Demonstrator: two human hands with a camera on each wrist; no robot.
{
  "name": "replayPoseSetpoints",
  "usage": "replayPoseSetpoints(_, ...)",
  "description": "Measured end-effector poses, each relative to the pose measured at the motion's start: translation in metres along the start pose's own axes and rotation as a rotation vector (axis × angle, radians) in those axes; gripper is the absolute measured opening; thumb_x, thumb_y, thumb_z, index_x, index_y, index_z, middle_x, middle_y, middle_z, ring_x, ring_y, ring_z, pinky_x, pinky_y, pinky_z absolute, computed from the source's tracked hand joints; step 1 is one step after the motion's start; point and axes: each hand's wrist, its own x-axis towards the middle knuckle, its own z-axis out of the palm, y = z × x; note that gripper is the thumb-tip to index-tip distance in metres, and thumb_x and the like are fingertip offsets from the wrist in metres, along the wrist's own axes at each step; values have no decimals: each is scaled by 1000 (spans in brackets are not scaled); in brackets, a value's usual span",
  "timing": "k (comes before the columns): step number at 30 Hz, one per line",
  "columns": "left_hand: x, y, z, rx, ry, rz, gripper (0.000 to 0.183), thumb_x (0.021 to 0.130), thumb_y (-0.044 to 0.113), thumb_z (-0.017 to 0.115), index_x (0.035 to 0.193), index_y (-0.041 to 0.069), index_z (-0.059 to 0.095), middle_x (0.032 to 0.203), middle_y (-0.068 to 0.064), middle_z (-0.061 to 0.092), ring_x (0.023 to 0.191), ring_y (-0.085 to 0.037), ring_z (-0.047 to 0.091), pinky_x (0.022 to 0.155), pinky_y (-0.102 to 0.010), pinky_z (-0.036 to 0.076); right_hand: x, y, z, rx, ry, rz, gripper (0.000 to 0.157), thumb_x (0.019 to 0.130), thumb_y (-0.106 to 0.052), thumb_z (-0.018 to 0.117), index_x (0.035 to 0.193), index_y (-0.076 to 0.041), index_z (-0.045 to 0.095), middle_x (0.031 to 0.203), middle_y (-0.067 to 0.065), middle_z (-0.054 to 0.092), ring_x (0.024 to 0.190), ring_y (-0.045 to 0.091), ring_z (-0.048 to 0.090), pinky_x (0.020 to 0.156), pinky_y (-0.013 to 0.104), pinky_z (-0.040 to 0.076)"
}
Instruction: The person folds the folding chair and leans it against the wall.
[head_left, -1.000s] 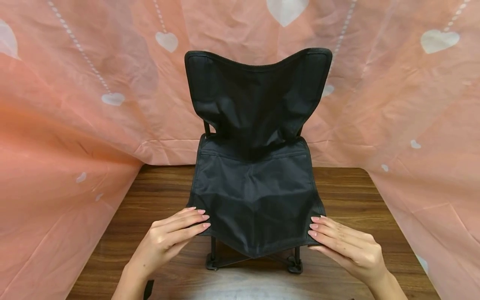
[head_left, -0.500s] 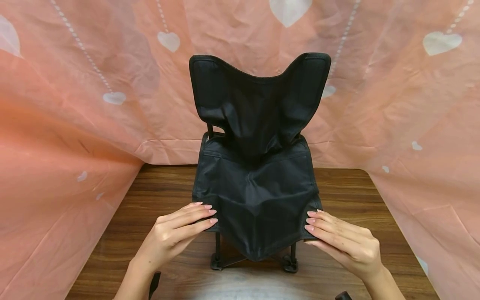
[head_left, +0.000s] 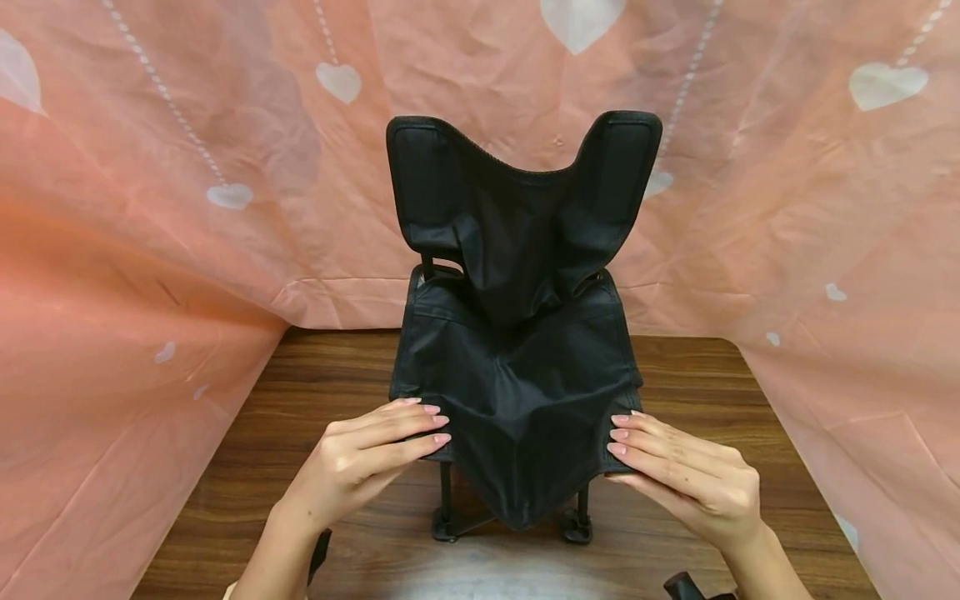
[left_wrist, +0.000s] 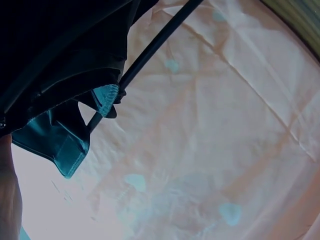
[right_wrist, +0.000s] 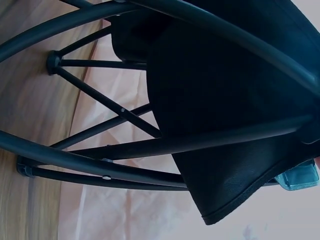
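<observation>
A black folding camp chair [head_left: 517, 383] stands upright in the middle of the head view, its fabric backrest [head_left: 525, 225] rising behind the seat. My left hand [head_left: 375, 454] holds the seat's front left corner, with the fingers lying on top. At the front right corner, my right hand [head_left: 690, 475] grips the fabric the same way, thumb underneath. Between them the seat sags into a point at the front. From below, the right wrist view shows crossed tubular legs [right_wrist: 95, 97] and the dark underside of the seat. Only a sliver of a finger [left_wrist: 9, 195] shows in the left wrist view.
The chair stands on a wood-grain surface [head_left: 330, 367]. Pink cloth [head_left: 225, 275] with white hearts hangs close on both sides and behind the backrest. Dark objects [head_left: 682, 586] show beside both forearms at the bottom edge.
Both hands have moved inward, the left one more, bringing the seat corners closer together. The seat's middle sags deeper. The backrest has narrowed, and its top edge dips further.
</observation>
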Motion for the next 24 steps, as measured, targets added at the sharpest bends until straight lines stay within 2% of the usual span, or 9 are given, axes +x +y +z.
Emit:
replayPoseSetpoints(11, 2, -3, 0, -27, -7, 12, 19, 92, 7, 62, 102, -4, 74, 103, -19, 73, 99, -27, 70, 100, -35, 52, 2, 4, 1, 49, -5, -1, 17, 80, -1, 75, 78, 16, 71, 85, 29, 72, 98, 33, 71, 91, 32, 57)
replayPoseSetpoints(24, 8, -3, 1, -11, 3, 31, 18, 93, 9, 63, 102, -2, 75, 103, -18, 73, 99, -28, 70, 102, -35, 51, 8, 6, 7, 65, -15, -17, 17, 82, -1, 74, 80, 16, 71, 88, 27, 72, 99, 34, 71, 93, 34, 56)
